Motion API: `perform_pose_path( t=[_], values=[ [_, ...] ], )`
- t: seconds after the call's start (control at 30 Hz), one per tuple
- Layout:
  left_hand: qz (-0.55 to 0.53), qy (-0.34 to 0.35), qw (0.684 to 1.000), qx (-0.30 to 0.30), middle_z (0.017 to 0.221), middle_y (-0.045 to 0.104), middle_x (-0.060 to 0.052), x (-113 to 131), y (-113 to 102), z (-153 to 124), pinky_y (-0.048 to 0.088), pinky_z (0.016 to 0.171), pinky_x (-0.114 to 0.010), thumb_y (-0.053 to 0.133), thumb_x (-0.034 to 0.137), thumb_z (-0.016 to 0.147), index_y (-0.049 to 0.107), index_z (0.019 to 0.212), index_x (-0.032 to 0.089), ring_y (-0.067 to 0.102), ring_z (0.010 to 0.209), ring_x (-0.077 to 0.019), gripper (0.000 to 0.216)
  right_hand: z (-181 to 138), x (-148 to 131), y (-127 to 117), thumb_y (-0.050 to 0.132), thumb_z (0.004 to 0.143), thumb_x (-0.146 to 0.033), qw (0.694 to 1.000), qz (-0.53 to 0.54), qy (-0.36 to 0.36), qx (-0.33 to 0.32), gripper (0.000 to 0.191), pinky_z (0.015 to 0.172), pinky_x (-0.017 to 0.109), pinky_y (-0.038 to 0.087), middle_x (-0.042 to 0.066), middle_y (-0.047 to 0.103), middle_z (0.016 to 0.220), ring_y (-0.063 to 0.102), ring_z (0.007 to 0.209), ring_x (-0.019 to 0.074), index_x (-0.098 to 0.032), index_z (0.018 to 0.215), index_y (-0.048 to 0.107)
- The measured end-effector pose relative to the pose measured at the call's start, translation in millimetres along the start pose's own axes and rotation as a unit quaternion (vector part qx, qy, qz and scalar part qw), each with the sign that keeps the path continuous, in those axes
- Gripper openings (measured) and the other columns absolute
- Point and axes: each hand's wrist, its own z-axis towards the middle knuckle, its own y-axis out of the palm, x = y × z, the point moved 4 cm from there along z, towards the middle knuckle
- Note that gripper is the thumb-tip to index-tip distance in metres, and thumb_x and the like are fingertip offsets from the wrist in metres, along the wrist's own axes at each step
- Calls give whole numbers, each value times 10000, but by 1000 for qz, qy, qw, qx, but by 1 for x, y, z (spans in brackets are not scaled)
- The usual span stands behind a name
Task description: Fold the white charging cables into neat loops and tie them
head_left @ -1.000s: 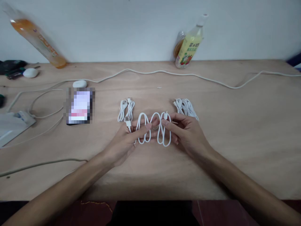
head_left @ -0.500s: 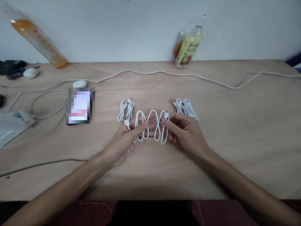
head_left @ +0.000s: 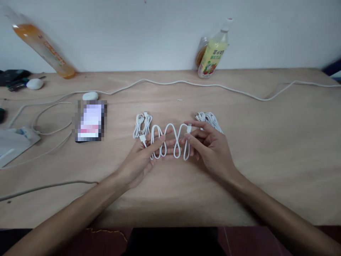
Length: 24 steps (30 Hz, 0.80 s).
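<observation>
A white USB cable (head_left: 177, 144) is stretched in loose loops between my two hands, above the table. My left hand (head_left: 145, 153) pinches the left loops under its thumb, and the cable's USB plug (head_left: 142, 136) sticks up beside that thumb. My right hand (head_left: 210, 144) grips the other end, with the small connector (head_left: 189, 127) poking up past the thumb tip. Just behind my left hand lie two small coiled white cables (head_left: 142, 124). A larger bunch of coiled white cables (head_left: 210, 120) lies behind my right hand, partly covered by it.
A phone (head_left: 90, 122) with a blurred screen and a white case (head_left: 90, 96) lie to the left. Along the back runs a long white cord (head_left: 181, 81). An orange drink bottle (head_left: 45, 49) and a yellow one (head_left: 214, 53) stand near the wall. A thicker cable (head_left: 50, 185) lies front left.
My right hand has shifted slightly, and the cable end in it now points more upright. The loops between the hands have moved a little left. Both hands keep their hold.
</observation>
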Motion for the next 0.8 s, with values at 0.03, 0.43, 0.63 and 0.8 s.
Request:
perform_pose_path(
  t=[0.03,0.43,0.63,0.8],
  values=[
    [2,4,1000,0,1232,854,-137,0,0,0,666,1046,-450,831,214,964,819,1168,174,792,1233,-333,208,0,-1,0,846,902,-487,1000,-3,-7,3,418,418,236,422,-28,715,737,559,502,111,-215,1187,704],
    [-2,1,1000,0,1200,862,-140,-3,-2,2,659,1041,-436,839,215,956,795,1187,162,804,1200,-324,241,-5,-6,2,779,955,-376,1000,15,-13,5,256,417,244,409,-42,716,708,554,466,108,-256,1165,696],
    [8,3,1000,-21,1158,870,-128,-4,0,1,654,1030,-453,840,245,956,784,1178,170,809,1179,-327,241,-3,-5,5,872,879,-471,998,57,13,-7,390,391,219,400,-57,717,696,554,446,100,-269,1042,581],
    [15,21,999,-21,1158,865,-119,-2,0,0,663,1002,-476,845,268,957,756,1196,177,816,1156,-335,271,0,-1,3,915,834,-554,997,72,19,0,483,366,200,408,-52,711,674,569,444,102,-260,977,559]
  ],
)
